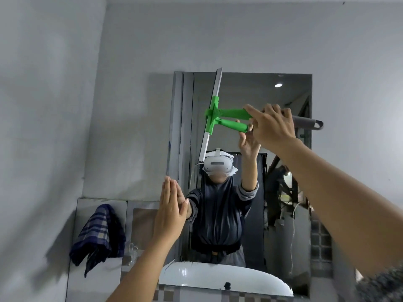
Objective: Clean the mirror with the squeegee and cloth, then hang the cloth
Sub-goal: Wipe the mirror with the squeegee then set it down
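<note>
- Grey plaster wall [54, 105] fills most of the frame, with the mirror [250, 88] mounted on it at centre, its top edge a little above mid-height and its bottom running down to the lower edge of the frame.
- The squeegee [212, 118] stands against the glass near the mirror's upper left, its long blade almost upright and slightly tilted, the top tip poking just past the mirror's top edge.
- Its green handle runs rightward, doubled by its reflection; the grey tail end shows beyond the hand, close to the mirror's right edge.
- The right hand [272, 125] is wrapped around that handle, fingers closed on it; the grip itself is mostly hidden behind the back of the hand.
- The left hand [172, 210] lies flat against the mirror's lower left edge, fingers straight and held together, holding nothing.
- The cloth [98, 234], dark blue plaid, hangs draped at lower left of the frame, well apart from both hands; what it hangs on is hidden beneath it.
- A white basin rim [218, 277] curves along the bottom, partly cut off by the left forearm.
- Open glass lies to the right of the blade; a narrower strip remains to its left.
- The reflection shows a person in a dark top wearing a white headset [218, 164]; behind them the room is dim and hard to make out.
- No readable writing shows anywhere.
</note>
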`<move>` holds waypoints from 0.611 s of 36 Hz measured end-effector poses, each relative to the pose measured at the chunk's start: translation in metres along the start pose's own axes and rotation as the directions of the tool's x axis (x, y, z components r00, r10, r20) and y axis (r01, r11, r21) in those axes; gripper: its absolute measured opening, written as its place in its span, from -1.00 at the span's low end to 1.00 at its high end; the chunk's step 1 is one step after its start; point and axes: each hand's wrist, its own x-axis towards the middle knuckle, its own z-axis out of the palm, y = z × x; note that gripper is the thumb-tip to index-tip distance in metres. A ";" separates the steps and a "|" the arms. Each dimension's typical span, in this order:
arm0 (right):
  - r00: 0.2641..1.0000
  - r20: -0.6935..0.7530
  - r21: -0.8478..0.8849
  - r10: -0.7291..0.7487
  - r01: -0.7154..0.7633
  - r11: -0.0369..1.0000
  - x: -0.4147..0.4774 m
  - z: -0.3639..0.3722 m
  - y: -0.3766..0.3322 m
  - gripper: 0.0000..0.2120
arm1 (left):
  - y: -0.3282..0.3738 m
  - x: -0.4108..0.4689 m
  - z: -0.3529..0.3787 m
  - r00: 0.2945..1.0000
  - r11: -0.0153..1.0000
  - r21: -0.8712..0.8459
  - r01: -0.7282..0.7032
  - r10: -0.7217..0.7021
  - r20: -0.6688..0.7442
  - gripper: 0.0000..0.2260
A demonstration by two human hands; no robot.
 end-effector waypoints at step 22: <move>0.974 0.017 -0.037 0.224 -0.224 0.974 -0.042 -0.010 0.068 -0.64 | -0.003 0.001 0.003 1.000 0.998 -0.053 0.014 -0.014 -0.009 -0.49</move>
